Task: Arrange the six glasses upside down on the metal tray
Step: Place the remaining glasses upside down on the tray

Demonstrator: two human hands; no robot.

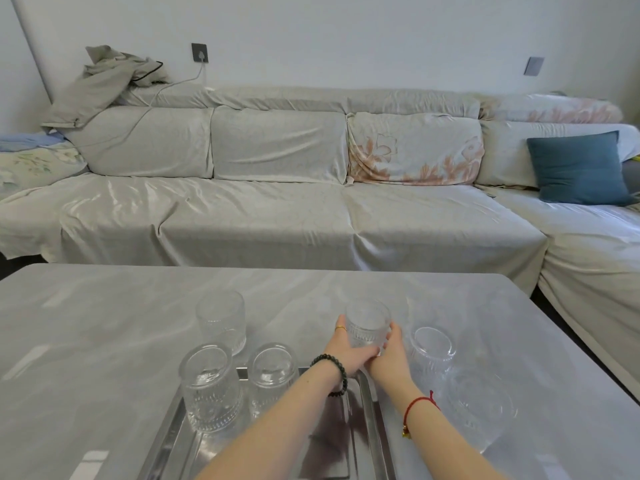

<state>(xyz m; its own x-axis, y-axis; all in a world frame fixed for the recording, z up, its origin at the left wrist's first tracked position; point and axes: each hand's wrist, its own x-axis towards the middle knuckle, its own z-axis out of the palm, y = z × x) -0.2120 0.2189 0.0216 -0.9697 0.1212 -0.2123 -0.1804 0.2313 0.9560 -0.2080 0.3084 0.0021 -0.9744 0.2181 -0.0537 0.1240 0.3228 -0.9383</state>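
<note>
Both of my hands wrap one clear patterned glass standing on the grey table beyond the metal tray. My left hand holds its left side and my right hand its right side. Two glasses stand upside down on the tray: one at its left and one at its far middle. Another glass stands on the table behind them. To the right of the tray are a glass and a nearer glass, which lies tilted.
The grey glossy table stretches wide on both sides of the tray. Behind it runs a long sofa under light covers, with a blue cushion at the right. My forearms cross over the tray's right half.
</note>
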